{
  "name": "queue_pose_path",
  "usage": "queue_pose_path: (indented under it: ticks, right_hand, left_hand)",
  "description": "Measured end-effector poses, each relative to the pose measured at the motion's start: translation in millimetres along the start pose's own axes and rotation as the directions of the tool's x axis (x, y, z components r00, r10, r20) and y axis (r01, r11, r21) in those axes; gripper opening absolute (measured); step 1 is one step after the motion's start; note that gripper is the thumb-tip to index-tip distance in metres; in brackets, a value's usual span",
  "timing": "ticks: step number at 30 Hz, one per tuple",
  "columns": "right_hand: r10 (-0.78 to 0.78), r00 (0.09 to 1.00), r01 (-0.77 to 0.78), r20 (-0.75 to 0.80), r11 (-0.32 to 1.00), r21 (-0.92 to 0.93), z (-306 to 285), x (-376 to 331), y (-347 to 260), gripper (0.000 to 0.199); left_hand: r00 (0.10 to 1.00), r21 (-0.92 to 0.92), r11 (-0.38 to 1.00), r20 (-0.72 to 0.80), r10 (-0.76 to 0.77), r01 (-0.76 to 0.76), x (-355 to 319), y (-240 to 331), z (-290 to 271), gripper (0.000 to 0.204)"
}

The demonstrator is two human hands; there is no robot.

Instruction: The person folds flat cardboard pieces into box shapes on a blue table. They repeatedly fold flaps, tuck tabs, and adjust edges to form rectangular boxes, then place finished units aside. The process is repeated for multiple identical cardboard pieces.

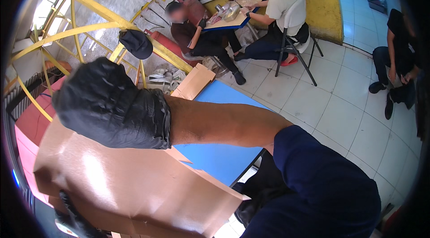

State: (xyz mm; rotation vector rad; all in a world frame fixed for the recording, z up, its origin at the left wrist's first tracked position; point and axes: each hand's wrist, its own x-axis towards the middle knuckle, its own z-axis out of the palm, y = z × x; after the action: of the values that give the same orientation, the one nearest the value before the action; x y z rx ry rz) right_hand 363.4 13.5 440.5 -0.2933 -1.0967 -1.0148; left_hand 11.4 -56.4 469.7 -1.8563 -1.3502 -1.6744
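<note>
My right hand [112,106], in a black glove, is raised over a large brown cardboard sheet [148,188]. Its fingers look curled into a fist, and whatever they may hold is hidden. The bare forearm comes in from the right, below a dark blue sleeve. At the lower left, my left hand [78,218], also gloved in black, lies by the sheet's edge with its fingers stretched out and apart. Close to it is a small white object [66,229], mostly cut off from view. The cardboard is bent and creased along its left side.
Under the cardboard stands a blue-topped table [224,157], with a folded cardboard piece [195,81] at its far end. A yellow metal frame [98,5] with a black cap [135,44] rises behind. Two people sit at another table [228,23]; a third person [396,59] is at the right.
</note>
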Motion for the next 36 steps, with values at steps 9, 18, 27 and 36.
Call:
queue_pose_path:
  ticks: [9,18,27,36]
  right_hand:
    - [0.106,0.760,-0.212,0.641,0.973,0.091,-13.3,-88.2,5.1,0.036]
    - [0.281,0.320,-0.523,0.905,0.849,-0.079,-53.3,-159.1,56.4,0.044]
    - [0.155,0.046,-0.873,0.987,0.486,-0.036,-71.9,-190.5,38.8,0.032]
    - [-0.064,0.341,0.171,0.938,0.985,0.005,-46.8,-157.6,18.1,0.045]
  left_hand:
    - [0.957,-0.084,0.954,0.050,-0.286,0.289,-54.6,-51.6,94.6,0.044]
    - [0.875,-0.359,0.866,0.455,-0.164,0.349,-96.5,-80.3,138.6,0.023]
    - [0.686,-0.438,0.577,0.651,-0.325,0.689,-119.5,-132.9,135.5,0.026]
    - [0.748,-0.527,0.550,0.575,-0.330,0.648,-117.8,-151.1,121.6,0.015]
